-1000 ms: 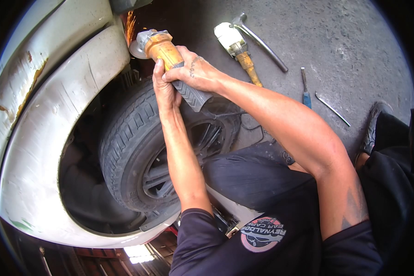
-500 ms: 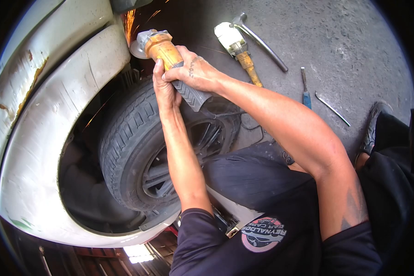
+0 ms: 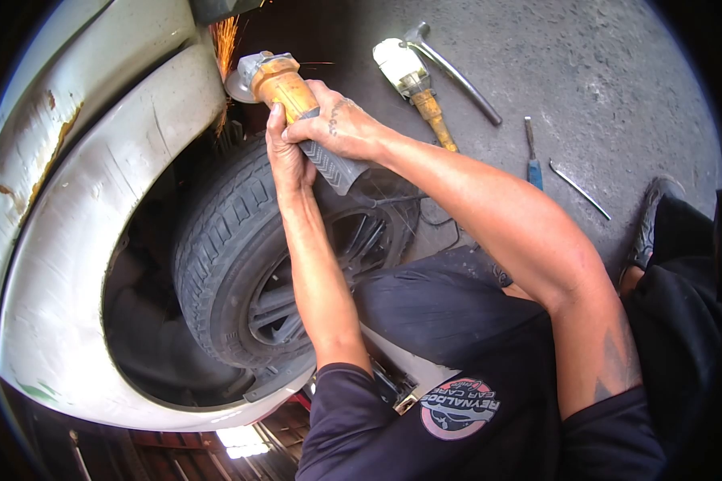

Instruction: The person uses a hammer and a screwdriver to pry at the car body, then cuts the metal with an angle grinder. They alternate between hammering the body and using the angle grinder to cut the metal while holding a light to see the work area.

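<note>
A yellow angle grinder (image 3: 285, 86) with a dark grey rear handle is gripped in both hands. My left hand (image 3: 287, 152) is closed around it from below, thumb pointing up along its side. Over the top of the body, my right hand (image 3: 341, 122) is wrapped with fingers closed. The grinder's disc (image 3: 239, 86) is at the edge of the scraped white bumper (image 3: 124, 132), and orange sparks (image 3: 225, 40) fly up and down from there. The exact contact point is hidden. Below my hands is a car tire (image 3: 217, 256), partly covered by my left forearm.
On the concrete floor (image 3: 602, 72) lie a white-and-yellow power tool (image 3: 405, 68), a hammer (image 3: 461, 76), a blue-handled screwdriver (image 3: 534, 164) and a thin bent metal rod (image 3: 579, 191). A cable (image 3: 449, 232) runs beside the wheel. The bumper's outer panel has a rusty, peeling patch (image 3: 52, 156).
Sparks at the disc are thicker and now also spray downward along the bumper's edge. Both hands and the angle grinder stay almost in the same place.
</note>
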The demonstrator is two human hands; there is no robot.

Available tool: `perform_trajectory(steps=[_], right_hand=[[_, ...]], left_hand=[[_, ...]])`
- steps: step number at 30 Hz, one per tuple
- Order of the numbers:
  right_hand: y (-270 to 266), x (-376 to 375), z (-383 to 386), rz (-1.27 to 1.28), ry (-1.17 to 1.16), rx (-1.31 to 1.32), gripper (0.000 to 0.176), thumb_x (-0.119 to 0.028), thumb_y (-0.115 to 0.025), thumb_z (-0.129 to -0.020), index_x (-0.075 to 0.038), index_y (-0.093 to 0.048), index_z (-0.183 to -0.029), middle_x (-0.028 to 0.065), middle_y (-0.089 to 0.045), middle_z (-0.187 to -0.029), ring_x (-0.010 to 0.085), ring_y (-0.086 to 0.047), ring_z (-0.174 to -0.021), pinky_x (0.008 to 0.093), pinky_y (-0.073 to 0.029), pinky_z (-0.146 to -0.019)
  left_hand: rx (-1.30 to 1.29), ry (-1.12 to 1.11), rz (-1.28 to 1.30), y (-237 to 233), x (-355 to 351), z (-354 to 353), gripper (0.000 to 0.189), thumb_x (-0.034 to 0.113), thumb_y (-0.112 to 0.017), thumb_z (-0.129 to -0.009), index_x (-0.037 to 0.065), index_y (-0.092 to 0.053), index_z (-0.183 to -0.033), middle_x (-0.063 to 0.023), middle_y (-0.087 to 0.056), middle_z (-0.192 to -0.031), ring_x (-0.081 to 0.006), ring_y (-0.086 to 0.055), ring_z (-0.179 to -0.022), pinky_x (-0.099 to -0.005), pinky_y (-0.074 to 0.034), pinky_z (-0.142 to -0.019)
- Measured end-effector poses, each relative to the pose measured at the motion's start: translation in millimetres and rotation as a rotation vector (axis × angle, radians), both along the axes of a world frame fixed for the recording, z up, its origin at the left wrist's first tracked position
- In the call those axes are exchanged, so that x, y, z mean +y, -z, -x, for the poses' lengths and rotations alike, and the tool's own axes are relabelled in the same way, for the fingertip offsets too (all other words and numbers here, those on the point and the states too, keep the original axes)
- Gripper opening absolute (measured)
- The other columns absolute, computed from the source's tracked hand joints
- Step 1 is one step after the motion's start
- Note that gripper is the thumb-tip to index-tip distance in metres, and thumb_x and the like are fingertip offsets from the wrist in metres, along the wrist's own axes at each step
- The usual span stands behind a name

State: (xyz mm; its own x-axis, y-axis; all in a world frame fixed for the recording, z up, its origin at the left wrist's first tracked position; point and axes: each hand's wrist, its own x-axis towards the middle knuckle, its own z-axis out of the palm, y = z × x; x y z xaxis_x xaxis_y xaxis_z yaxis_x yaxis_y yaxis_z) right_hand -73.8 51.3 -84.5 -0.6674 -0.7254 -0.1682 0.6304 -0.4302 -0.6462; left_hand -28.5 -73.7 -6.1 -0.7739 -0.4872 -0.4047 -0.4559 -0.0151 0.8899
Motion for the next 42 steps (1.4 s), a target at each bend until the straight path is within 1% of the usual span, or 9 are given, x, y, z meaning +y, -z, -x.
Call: perform_trajectory(steps=[2,4,8,10,29,31,35,38,42], right_hand=[[3,-4,0,-0.021,-0.024,0.014,0.084,-0.040,-0.080,-0.077,0.004,-0.050,-0.142,0.0245,-0.065,-0.128,0.0360,-0.064,-0.121,0.0401,-0.049,-0.102],[1,-6,-1,-0.008,0.054,0.022,0.085,-0.045,-0.079,-0.073,0.004,-0.049,-0.136,0.0323,-0.066,-0.125,0.0452,-0.066,-0.118,0.0449,-0.052,-0.101],[-1,-1,1,-0.013,0.035,-0.006,0.085,-0.045,-0.079,-0.073,0.005,-0.049,-0.135,0.0318,-0.066,-0.125,0.0455,-0.066,-0.118,0.0453,-0.051,-0.101],[0,-1,3,0.010,-0.010,-0.004,0.086,-0.037,-0.080,-0.076,0.005,-0.049,-0.143,0.0252,-0.064,-0.128,0.0346,-0.063,-0.123,0.0391,-0.047,-0.104],[7,4,1,0.039,-0.059,-0.026,0.090,-0.035,-0.080,-0.076,0.004,-0.045,-0.149,0.0263,-0.063,-0.131,0.0351,-0.062,-0.125,0.0390,-0.046,-0.106],[8,0,-4,0.044,0.006,-0.007,0.092,-0.043,-0.079,-0.071,0.005,-0.045,-0.141,0.0320,-0.064,-0.129,0.0438,-0.065,-0.120,0.0435,-0.051,-0.101],[7,-2,-6,0.035,0.036,0.000,0.092,-0.044,-0.079,-0.071,0.004,-0.045,-0.142,0.0322,-0.064,-0.129,0.0441,-0.065,-0.121,0.0440,-0.051,-0.102],[7,0,0,0.033,0.036,0.025,0.091,-0.042,-0.080,-0.071,0.004,-0.046,-0.142,0.0307,-0.065,-0.127,0.0424,-0.066,-0.119,0.0430,-0.051,-0.101],[13,7,2,0.155,-0.005,-0.108,0.081,-0.032,-0.081,-0.078,0.004,-0.048,-0.143,0.0181,-0.064,-0.124,0.0270,-0.064,-0.117,0.0381,-0.050,-0.100]], left_hand=[[-0.001,-0.006,-0.001,0,2,1,0.066,0.050,-0.068,-0.099,-0.001,-0.053,-0.139,-0.0149,-0.069,-0.120,-0.0254,-0.071,-0.107,-0.0425,-0.058,-0.098],[0.005,-0.017,0.016,0,4,0,0.066,0.050,-0.068,-0.099,0.000,-0.053,-0.139,-0.0148,-0.068,-0.121,-0.0254,-0.071,-0.107,-0.0425,-0.058,-0.098],[-0.016,0.007,0.010,-1,2,2,0.066,0.050,-0.068,-0.099,0.000,-0.053,-0.140,-0.0148,-0.068,-0.122,-0.0255,-0.071,-0.108,-0.0425,-0.058,-0.099],[-0.005,-0.014,0.003,0,3,2,0.065,0.051,-0.067,-0.099,0.000,-0.054,-0.139,-0.0149,-0.069,-0.121,-0.0256,-0.071,-0.108,-0.0423,-0.058,-0.099],[-0.005,-0.016,0.045,3,11,-3,0.065,0.052,-0.065,-0.101,0.001,-0.053,-0.140,-0.0144,-0.068,-0.123,-0.0248,-0.070,-0.110,-0.0420,-0.058,-0.099],[0.007,-0.018,0.038,3,13,-5,0.065,0.051,-0.065,-0.101,0.001,-0.053,-0.141,-0.0145,-0.068,-0.123,-0.0250,-0.070,-0.110,-0.0421,-0.058,-0.099],[0.017,-0.015,0.035,3,9,-6,0.064,0.050,-0.065,-0.101,0.001,-0.053,-0.141,-0.0145,-0.068,-0.123,-0.0248,-0.070,-0.110,-0.0418,-0.057,-0.100],[0.042,0.008,0.031,5,12,-4,0.064,0.050,-0.065,-0.101,0.001,-0.053,-0.141,-0.0143,-0.068,-0.124,-0.0246,-0.070,-0.111,-0.0414,-0.057,-0.100],[0.076,-0.058,0.066,3,30,-8,0.064,0.048,-0.064,-0.104,-0.003,-0.052,-0.141,-0.0118,-0.065,-0.121,-0.0200,-0.066,-0.111,-0.0363,-0.055,-0.099]])
